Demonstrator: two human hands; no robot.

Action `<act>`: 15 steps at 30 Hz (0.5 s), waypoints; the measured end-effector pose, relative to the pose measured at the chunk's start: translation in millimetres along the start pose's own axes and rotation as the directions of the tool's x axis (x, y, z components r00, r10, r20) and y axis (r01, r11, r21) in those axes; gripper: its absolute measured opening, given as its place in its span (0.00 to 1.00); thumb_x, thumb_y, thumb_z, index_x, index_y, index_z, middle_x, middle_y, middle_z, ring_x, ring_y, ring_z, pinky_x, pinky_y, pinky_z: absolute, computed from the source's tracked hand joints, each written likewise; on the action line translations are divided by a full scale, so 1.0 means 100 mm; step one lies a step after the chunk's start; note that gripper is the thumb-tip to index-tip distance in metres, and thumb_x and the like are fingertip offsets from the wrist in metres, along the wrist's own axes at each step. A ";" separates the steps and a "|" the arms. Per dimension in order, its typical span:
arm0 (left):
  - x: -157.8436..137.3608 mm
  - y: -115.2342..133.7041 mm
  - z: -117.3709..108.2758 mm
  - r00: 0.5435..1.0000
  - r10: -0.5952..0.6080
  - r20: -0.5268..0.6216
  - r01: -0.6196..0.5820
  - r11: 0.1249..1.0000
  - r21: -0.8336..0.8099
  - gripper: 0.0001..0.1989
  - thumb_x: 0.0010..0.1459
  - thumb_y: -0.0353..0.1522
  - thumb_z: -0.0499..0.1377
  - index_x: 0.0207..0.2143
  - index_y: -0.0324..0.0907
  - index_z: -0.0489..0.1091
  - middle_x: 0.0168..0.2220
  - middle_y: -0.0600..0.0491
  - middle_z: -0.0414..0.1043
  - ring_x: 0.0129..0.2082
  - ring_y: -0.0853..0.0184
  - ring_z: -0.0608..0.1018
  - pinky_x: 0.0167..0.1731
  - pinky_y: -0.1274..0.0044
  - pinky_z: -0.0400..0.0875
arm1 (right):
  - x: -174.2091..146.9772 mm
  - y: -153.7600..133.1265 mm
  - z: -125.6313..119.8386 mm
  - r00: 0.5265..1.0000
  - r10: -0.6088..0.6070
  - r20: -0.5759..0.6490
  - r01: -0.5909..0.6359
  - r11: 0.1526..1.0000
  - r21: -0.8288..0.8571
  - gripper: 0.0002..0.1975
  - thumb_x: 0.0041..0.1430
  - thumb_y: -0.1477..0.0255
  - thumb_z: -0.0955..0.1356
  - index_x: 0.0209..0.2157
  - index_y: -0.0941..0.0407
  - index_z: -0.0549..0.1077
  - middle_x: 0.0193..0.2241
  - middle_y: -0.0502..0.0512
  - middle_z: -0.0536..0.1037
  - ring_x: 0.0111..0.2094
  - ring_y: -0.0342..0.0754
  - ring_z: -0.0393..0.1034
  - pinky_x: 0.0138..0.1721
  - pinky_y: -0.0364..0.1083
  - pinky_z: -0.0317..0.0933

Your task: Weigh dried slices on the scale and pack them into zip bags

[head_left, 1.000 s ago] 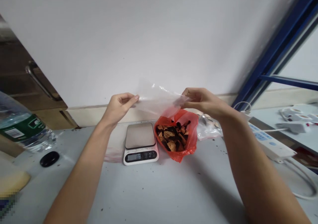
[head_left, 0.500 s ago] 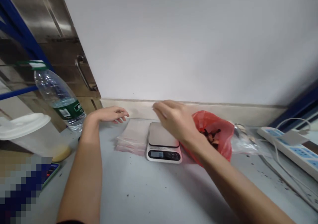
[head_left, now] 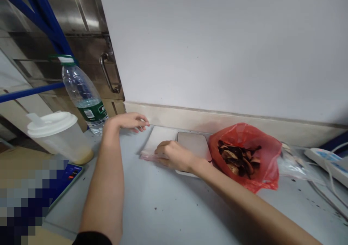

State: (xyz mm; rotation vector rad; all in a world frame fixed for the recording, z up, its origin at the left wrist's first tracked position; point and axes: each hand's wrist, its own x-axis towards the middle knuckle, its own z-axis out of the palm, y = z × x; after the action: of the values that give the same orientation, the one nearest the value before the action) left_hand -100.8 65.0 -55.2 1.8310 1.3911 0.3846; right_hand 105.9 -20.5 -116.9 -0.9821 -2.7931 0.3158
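Observation:
My right hand (head_left: 175, 156) is at the front right part of a stack of clear plastic bags (head_left: 160, 134), its fingers bent over the edge and the thumb below, pinching at the bags. How many it grips cannot be seen. Under and beyond that hand is a kitchen scale (head_left: 193, 141) with a flat metal top; its display is covered. My left hand (head_left: 133, 121) rests left of the stack near the wall, fingers loosely apart with nothing in them. Right of the scale, a red plastic bag (head_left: 268, 158) gapes around dark dried slices (head_left: 239, 160).
A water bottle (head_left: 91, 109) and a lidded plastic cup (head_left: 65, 140) stand at the left, with a phone (head_left: 66, 181) in front. A clear bag (head_left: 296, 167), a power strip (head_left: 323, 158) and cables lie at the right. The wall (head_left: 212, 56) closes off the back.
My right hand has come down and left from above the scale to the bag stack. My left hand keeps its place by the wall. The view has shifted to the left.

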 end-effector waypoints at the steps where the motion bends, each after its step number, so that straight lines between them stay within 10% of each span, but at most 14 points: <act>1: 0.03 0.02 0.02 0.998 0.040 0.042 -0.042 0.998 0.044 0.15 0.40 0.44 0.67 0.28 0.44 0.79 0.29 0.48 0.80 0.30 0.61 0.80 0.28 0.78 0.72 | -0.02 0.02 0.03 1.000 -0.013 0.001 0.013 1.000 0.014 0.10 0.66 0.76 0.66 0.31 0.60 0.77 0.35 0.59 0.81 0.37 0.48 0.73 0.40 0.44 0.62; 7: 0.24 0.23 0.31 0.927 0.058 0.371 -0.182 0.933 0.310 0.26 0.49 0.35 0.60 0.53 0.44 0.76 0.49 0.48 0.78 0.40 0.64 0.80 0.39 0.79 0.72 | -0.08 0.04 0.15 0.998 0.054 -0.012 -0.053 0.997 0.054 0.10 0.65 0.80 0.65 0.37 0.60 0.81 0.37 0.62 0.78 0.36 0.48 0.70 0.39 0.45 0.61; 15: 0.48 0.24 0.68 0.948 -0.070 0.311 -0.124 0.817 0.563 0.38 0.46 0.39 0.63 0.63 0.53 0.66 0.50 0.51 0.77 0.46 0.57 0.79 0.44 0.73 0.71 | -0.15 0.00 0.20 0.998 0.064 0.023 -0.061 0.992 -0.112 0.17 0.66 0.79 0.64 0.51 0.56 0.79 0.40 0.63 0.80 0.38 0.52 0.75 0.37 0.47 0.67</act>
State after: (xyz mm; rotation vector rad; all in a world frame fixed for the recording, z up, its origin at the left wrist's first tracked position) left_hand -23.7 78.9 -91.8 2.2721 1.3344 -0.3668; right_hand 113.1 -33.4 -137.6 -1.0994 -2.8347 0.1841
